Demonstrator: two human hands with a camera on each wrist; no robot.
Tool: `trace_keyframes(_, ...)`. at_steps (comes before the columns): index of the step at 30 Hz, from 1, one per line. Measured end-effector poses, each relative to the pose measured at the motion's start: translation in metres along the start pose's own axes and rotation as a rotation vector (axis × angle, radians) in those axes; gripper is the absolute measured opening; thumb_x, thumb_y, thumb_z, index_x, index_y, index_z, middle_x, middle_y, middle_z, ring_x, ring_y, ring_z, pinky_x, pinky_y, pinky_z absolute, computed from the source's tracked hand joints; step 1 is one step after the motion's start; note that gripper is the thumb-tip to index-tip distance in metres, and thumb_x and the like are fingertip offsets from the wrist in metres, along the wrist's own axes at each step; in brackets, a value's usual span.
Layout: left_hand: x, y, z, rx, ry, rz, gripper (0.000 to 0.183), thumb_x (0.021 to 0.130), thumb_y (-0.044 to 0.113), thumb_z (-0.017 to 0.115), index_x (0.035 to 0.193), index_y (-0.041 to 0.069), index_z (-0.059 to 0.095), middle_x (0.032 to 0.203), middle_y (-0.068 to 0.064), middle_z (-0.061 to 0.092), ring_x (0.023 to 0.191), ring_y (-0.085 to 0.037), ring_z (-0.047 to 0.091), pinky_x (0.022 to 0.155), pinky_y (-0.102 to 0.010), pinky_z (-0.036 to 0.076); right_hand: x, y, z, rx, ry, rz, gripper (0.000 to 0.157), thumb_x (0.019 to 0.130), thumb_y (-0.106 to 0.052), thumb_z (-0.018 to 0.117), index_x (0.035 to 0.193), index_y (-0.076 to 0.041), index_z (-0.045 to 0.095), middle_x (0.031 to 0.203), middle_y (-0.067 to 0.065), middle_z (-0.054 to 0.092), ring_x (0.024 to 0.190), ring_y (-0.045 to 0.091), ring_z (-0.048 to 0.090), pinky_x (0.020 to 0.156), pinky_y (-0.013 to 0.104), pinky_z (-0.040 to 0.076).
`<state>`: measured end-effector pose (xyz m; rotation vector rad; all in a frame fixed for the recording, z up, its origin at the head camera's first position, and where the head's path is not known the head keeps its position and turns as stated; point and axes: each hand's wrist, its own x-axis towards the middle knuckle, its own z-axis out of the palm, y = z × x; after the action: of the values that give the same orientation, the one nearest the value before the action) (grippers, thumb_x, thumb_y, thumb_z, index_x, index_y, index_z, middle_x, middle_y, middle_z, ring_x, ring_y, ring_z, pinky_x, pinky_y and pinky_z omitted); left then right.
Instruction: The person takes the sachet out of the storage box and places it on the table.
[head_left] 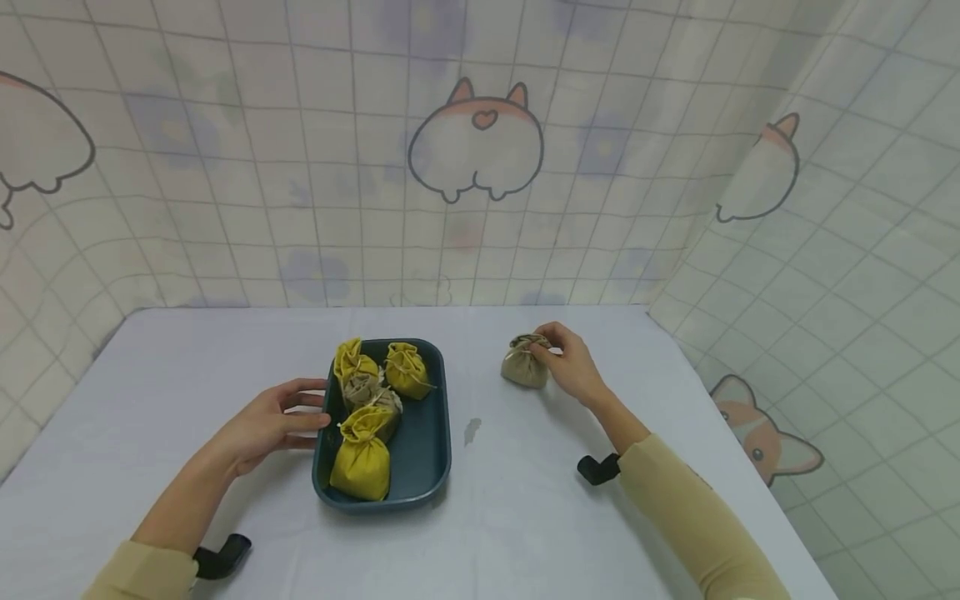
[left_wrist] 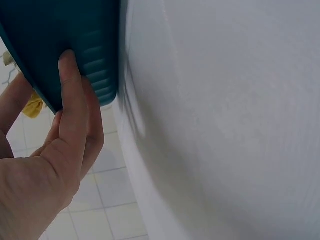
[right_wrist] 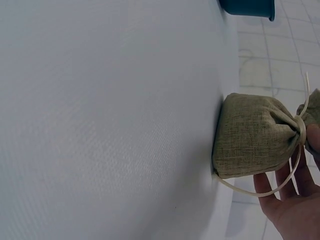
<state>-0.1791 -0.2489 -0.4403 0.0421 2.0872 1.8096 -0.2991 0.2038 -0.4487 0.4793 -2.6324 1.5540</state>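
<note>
My right hand [head_left: 576, 367] pinches the tied neck of a grey-beige drawstring pouch [head_left: 525, 369]. In the right wrist view the pouch [right_wrist: 252, 135] has its base against the white table and a pale cord looped at its neck. On the left, my left hand [head_left: 262, 421] touches the near side of a dark teal tray [head_left: 420, 454] with spread, fairly straight fingers. The left wrist view shows fingers [left_wrist: 72, 95] along the tray's outer wall. Inside the tray are yellow pouches, one at the front [head_left: 362, 467] and one at the back right [head_left: 407, 371], with grey-beige pouches [head_left: 386, 408] among them.
A white-covered table [head_left: 517, 517] lies under everything, with a small grey mark [head_left: 472, 431] between tray and pouch. Behind it hangs a checked curtain [head_left: 337, 167] with cartoon animal prints. Black straps or mounts [head_left: 597, 469] sit at both wrists.
</note>
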Motion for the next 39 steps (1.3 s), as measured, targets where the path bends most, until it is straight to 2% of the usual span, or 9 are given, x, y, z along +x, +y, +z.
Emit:
trace_keyframes(9,0.001,-0.001,-0.001,0.008,-0.002,-0.011,0.078,0.098,0.011,0.072,0.158,-0.003,0.025,0.149,-0.032,0.038,0.118,-0.033,0.061,0.093,-0.048,0.058,-0.003,-0.001,-0.001,0.028,0.009,-0.038,0.026,0.101,-0.011,0.068,0.122,0.001,0.061,0.122,0.017,0.064,0.12,0.031,0.059,0.103,0.047,0.051)
trace_keyframes(12,0.001,-0.002,0.001,0.014,0.004,-0.017,0.077,0.098,0.01,0.072,0.158,-0.003,0.025,0.148,-0.032,0.038,0.119,-0.035,0.06,0.093,-0.048,0.058,-0.005,-0.004,-0.002,0.024,0.029,-0.081,0.03,0.098,-0.007,0.071,0.124,0.001,0.059,0.124,0.018,0.062,0.12,0.033,0.058,0.104,0.048,0.051)
trace_keyframes(18,0.0,-0.001,0.002,0.02,0.005,-0.023,0.075,0.098,0.009,0.071,0.157,-0.003,0.026,0.147,-0.032,0.039,0.118,-0.036,0.06,0.092,-0.048,0.059,-0.005,-0.013,0.002,0.016,0.162,-0.29,0.049,0.091,0.006,0.075,0.134,0.01,0.051,0.135,0.029,0.049,0.12,0.05,0.05,0.104,0.063,0.045)
trace_keyframes(22,0.0,0.001,0.001,0.022,0.004,-0.021,0.075,0.098,0.008,0.07,0.158,-0.003,0.026,0.146,-0.032,0.039,0.118,-0.037,0.06,0.092,-0.047,0.059,-0.005,-0.028,0.007,-0.036,0.249,-0.413,0.053,0.089,0.004,0.078,0.134,0.008,0.052,0.137,0.024,0.048,0.124,0.041,0.049,0.107,0.055,0.045)
trace_keyframes(25,0.001,0.001,0.001,0.021,0.0,-0.018,0.075,0.098,0.008,0.07,0.158,-0.003,0.025,0.147,-0.032,0.038,0.119,-0.037,0.059,0.092,-0.047,0.059,-0.006,-0.039,0.013,-0.065,0.259,-0.475,0.051,0.089,0.0,0.08,0.133,0.004,0.054,0.138,0.018,0.051,0.127,0.033,0.049,0.11,0.049,0.043)
trace_keyframes(27,0.002,0.001,0.001,0.021,-0.006,-0.018,0.075,0.099,0.008,0.07,0.158,-0.003,0.025,0.148,-0.032,0.038,0.121,-0.038,0.059,0.093,-0.047,0.058,-0.006,-0.044,0.019,-0.074,0.235,-0.506,0.051,0.089,-0.002,0.08,0.132,0.004,0.054,0.137,0.017,0.053,0.128,0.032,0.05,0.111,0.048,0.043)
trace_keyframes(30,0.002,0.0,0.001,0.02,-0.011,-0.02,0.076,0.099,0.008,0.07,0.158,-0.003,0.024,0.149,-0.033,0.037,0.122,-0.038,0.058,0.093,-0.047,0.058,-0.004,-0.051,0.03,-0.078,0.147,-0.519,0.052,0.09,-0.007,0.08,0.134,0.002,0.054,0.135,0.016,0.056,0.127,0.03,0.053,0.108,0.045,0.047)
trace_keyframes(34,0.002,-0.001,0.0,0.015,-0.008,-0.022,0.077,0.098,0.009,0.071,0.158,-0.003,0.024,0.149,-0.032,0.036,0.122,-0.036,0.058,0.093,-0.046,0.058,0.002,-0.061,0.047,-0.098,-0.002,-0.456,0.054,0.092,-0.015,0.08,0.137,-0.003,0.054,0.135,0.013,0.06,0.126,0.024,0.055,0.107,0.041,0.049)
trace_keyframes(39,0.003,-0.002,-0.001,0.008,-0.009,-0.018,0.079,0.097,0.011,0.073,0.158,-0.003,0.024,0.149,-0.032,0.037,0.12,-0.034,0.059,0.093,-0.047,0.058,0.007,-0.065,0.068,-0.171,-0.169,-0.363,0.058,0.093,-0.024,0.079,0.141,-0.005,0.054,0.139,0.008,0.058,0.132,0.02,0.051,0.111,0.04,0.044)
